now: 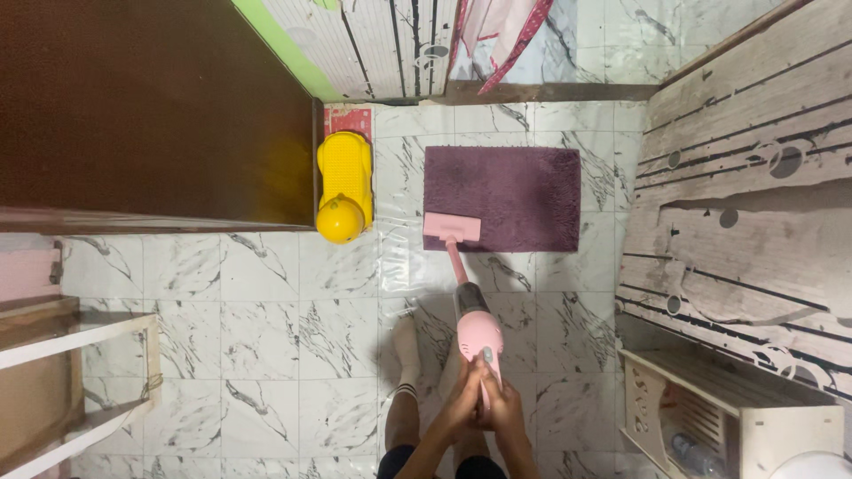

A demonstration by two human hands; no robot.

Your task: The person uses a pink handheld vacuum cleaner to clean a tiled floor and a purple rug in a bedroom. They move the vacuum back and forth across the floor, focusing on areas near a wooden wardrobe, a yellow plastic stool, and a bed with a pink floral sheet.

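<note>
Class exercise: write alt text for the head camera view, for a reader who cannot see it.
Seen from above, a person's left hand and right hand together hold a pink stick vacuum, its head on the edge of a purple mat. The marble-patterned tile floor also holds a yellow toy car beside a brown door.

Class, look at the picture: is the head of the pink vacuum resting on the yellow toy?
No. The pink vacuum has its head on the corner of the purple mat, apart from the yellow toy.

Pink stick vacuum (477, 330), angled forward, head on purple mat (515, 195).
</note>
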